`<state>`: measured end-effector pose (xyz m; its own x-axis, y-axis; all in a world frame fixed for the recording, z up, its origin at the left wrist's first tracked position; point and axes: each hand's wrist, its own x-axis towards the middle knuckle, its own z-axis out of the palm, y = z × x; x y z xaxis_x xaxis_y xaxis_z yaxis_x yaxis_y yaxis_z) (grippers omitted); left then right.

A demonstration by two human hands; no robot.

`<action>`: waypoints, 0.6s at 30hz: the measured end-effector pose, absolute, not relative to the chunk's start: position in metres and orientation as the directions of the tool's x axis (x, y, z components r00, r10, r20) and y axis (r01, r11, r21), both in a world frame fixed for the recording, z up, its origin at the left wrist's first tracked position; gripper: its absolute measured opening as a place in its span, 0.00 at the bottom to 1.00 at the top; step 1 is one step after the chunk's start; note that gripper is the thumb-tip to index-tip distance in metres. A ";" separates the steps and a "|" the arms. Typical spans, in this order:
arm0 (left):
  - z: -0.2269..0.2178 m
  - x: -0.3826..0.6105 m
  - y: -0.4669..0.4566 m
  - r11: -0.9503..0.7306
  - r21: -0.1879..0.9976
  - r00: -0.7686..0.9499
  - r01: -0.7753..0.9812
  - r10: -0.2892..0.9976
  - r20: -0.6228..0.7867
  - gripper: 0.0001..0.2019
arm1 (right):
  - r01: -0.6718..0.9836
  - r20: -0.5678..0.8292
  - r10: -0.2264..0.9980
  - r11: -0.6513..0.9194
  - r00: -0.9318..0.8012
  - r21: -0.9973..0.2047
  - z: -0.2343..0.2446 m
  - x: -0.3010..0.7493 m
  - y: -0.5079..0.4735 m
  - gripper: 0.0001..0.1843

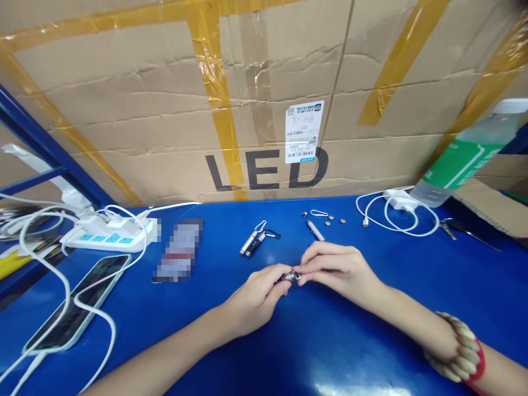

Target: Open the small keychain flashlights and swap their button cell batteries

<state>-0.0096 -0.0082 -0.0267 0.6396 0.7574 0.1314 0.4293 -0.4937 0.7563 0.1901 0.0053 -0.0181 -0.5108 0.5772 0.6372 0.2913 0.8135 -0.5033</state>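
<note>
My left hand (pixel 264 294) is closed round a small keychain flashlight (pixel 292 276), its silver end showing between thumb and forefinger; the fingers hide most of its body. My right hand (pixel 338 269) pinches at that silver end from the right, and any tiny part between its fingertips is too small to make out. Just beyond my right hand lies a silver flashlight tube (pixel 315 230). Behind it are a silver carabiner clip (pixel 319 213), a small metal piece (pixel 304 214) and several button cells (pixel 342 221). Two more keychain flashlights (pixel 253 243), one silver and one black, lie side by side with clips attached.
A phone (pixel 78 302) with cables across it and a blurred-out phone (pixel 179 250) lie left, near a white power strip (pixel 111 236). At right are a charger with cable (pixel 398 199), a tilted bottle (pixel 466 157) and scissors (pixel 466 228). A large carton (pixel 165 110) stands behind.
</note>
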 end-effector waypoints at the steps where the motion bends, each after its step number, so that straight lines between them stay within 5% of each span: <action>1: -0.027 -0.010 -0.008 -0.502 0.747 0.644 0.435 0.754 0.130 0.09 | 0.255 0.618 0.610 0.783 -0.497 -0.568 -0.018 0.189 0.005 0.07; 6: -0.027 -0.010 -0.010 -0.526 0.721 0.646 0.451 0.750 0.143 0.10 | 0.162 0.502 0.735 0.623 -0.456 -0.765 -0.014 0.185 0.004 0.09; 18: -0.031 -0.010 -0.012 -0.597 0.648 0.638 0.474 0.740 0.215 0.10 | 0.249 0.149 0.896 0.271 -0.419 -0.930 -0.018 0.180 0.002 0.18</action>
